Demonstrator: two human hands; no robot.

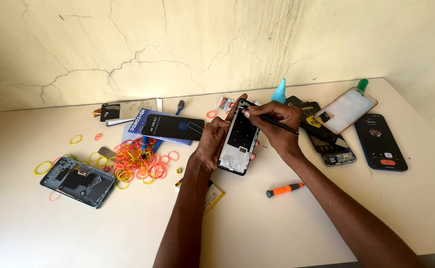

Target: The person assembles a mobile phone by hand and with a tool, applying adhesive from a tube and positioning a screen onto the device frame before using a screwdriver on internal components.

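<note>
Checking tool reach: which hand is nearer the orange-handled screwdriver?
Right. The right hand works above the orange-handled screwdriver, its forearm passing close beside it; the left hand is farther left.

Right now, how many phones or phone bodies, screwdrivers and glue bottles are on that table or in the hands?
Phones or phone bodies: 5, counting the frame in the left hand, under the right hand and its thin tool.
Screwdrivers: 1, orange-handled.
Glue bottles: 2.
Total: 8.

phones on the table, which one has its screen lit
The blue phone at the far right edge of the table: its screen glows with a call display and a red button. The opened phone at left shows bare insides, and the others show no lit screen.
</note>
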